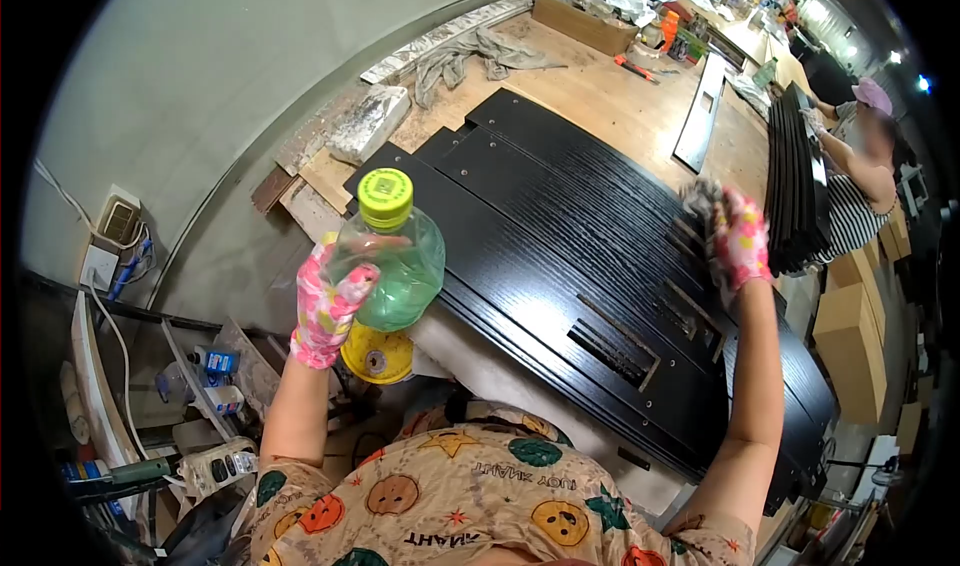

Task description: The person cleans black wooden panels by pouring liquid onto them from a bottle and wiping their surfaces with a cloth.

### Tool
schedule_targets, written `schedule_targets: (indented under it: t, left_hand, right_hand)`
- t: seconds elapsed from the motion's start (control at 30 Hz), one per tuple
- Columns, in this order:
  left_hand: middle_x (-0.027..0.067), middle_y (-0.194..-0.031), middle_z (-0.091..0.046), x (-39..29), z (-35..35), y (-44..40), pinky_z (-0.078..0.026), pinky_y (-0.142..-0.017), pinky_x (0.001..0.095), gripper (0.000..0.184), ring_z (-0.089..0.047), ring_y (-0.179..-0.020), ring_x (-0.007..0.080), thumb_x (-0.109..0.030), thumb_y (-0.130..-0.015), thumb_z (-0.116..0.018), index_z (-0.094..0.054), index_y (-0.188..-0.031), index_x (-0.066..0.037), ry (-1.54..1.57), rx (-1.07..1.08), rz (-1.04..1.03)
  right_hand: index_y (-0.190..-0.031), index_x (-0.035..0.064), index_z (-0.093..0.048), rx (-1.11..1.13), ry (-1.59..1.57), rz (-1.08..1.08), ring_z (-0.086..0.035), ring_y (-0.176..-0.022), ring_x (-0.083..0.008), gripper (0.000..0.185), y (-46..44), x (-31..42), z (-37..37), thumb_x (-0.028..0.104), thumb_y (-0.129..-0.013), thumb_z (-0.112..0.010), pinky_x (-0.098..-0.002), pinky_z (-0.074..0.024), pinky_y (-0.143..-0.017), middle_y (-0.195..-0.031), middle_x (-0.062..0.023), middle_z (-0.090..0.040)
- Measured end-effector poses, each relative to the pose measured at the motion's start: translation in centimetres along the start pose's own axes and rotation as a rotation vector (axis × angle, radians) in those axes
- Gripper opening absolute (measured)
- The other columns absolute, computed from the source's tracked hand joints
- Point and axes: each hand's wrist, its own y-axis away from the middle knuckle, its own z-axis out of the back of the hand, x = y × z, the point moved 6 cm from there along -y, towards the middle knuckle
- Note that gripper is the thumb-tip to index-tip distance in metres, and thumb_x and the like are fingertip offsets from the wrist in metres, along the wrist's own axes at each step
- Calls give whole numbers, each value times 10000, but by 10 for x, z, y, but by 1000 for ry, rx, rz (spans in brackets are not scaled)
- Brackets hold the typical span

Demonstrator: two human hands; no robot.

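Note:
My left hand [335, 301], in a pink patterned glove, is wrapped round a clear green plastic bottle [405, 281] with a yellow cap. Some liquid shows in the bottle, which is held upright above the near left edge of the black panels. In the same kind of glove, my right hand [742, 236] grips a grey rag [703, 201] at the far right side of the panels. Several glossy black panels [560, 206] with small holes and rectangular slots lie stacked and overlapping on the table.
A co-worker [860, 166] stands at the right beside a stack of dark panels [790, 181]. On the wooden table [650, 116] are a cardboard box [580, 21], a grey cloth [480, 61], a red cutter [636, 69] and a slotted strip [701, 116]. Cardboard cartons [850, 356] stand right.

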Motion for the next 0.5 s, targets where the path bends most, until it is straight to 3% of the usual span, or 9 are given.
schedule_targets:
  t: [0.03, 0.07, 0.13, 0.17, 0.23, 0.27, 0.33, 0.5]
  left_hand:
    - [176, -1115, -646, -8, 1, -4, -488, -897, 341, 420, -609, -1049, 231, -290, -869, -663, -555, -1153, 1, 4, -7, -12]
    - [179, -1121, -643, -11, 1, -10, -494, -886, 336, 383, -614, -1044, 230, -239, -874, -656, -560, -1155, 4, 278, -30, 61]
    - [172, -1130, -638, -19, 3, -18, -517, -844, 310, 332, -625, -1033, 235, -119, -878, -637, -568, -1181, -2, 68, -95, -80]
    - [144, -1126, -647, -33, -2, -28, -526, -818, 301, 288, -630, -1024, 218, -109, -873, -646, -590, -1136, -8, 20, -59, -109]
    - [106, -1076, -660, -48, -8, -43, -528, -791, 332, 292, -644, -980, 227, -124, -821, -697, -614, -1089, -44, -357, -91, -298]
    - [106, -1076, -660, -44, -4, -54, -528, -791, 332, 292, -644, -980, 227, -124, -821, -697, -614, -1089, -44, -362, -100, -291]
    - [74, -1043, -663, -50, -16, -70, -481, -852, 373, 377, -626, -994, 261, -124, -740, -762, -615, -1085, -88, -930, -7, -671]
    - [50, -1008, -645, -58, -29, -93, -424, -868, 405, 450, -592, -987, 269, -112, -646, -791, -617, -1061, -124, -1172, 33, -723]
  right_hand:
    - [-1095, 83, -630, 213, -158, -202, -582, -1002, -360, 236, 0, -16, -21, 171, -879, -590, -448, -461, -885, -1065, -183, -621]
    - [-1074, 89, -632, -57, 432, 241, -568, -1020, -360, 211, 12, 1, -27, 134, -875, -581, -441, -469, -872, -1087, -190, -612]
    - [-1100, 106, -635, -115, 277, 276, -557, -1037, -350, 249, 25, 15, -17, 92, -854, -599, -430, -475, -874, -1111, -158, -610]
    - [-1110, 109, -635, -121, 178, 281, -555, -1036, -352, 265, 25, 11, -17, 82, -847, -608, -427, -477, -874, -1120, -150, -607]
    - [-1120, 115, -639, -194, 195, 332, -558, -1035, -340, 288, 31, 13, -16, 80, -835, -626, -413, -478, -881, -1123, -132, -608]
    - [-1118, 115, -640, -219, 197, 343, -560, -1029, -339, 288, 33, 15, -16, 77, -832, -629, -412, -479, -877, -1121, -132, -609]
    - [-1116, 116, -642, -241, 190, 350, -562, -1024, -338, 289, 35, 15, -19, 74, -830, -631, -410, -479, -873, -1119, -133, -610]
    - [-1106, 109, -644, -258, 241, 330, -565, -1004, -340, 285, 39, 21, -15, 68, -824, -632, -412, -474, -862, -1116, -144, -609]
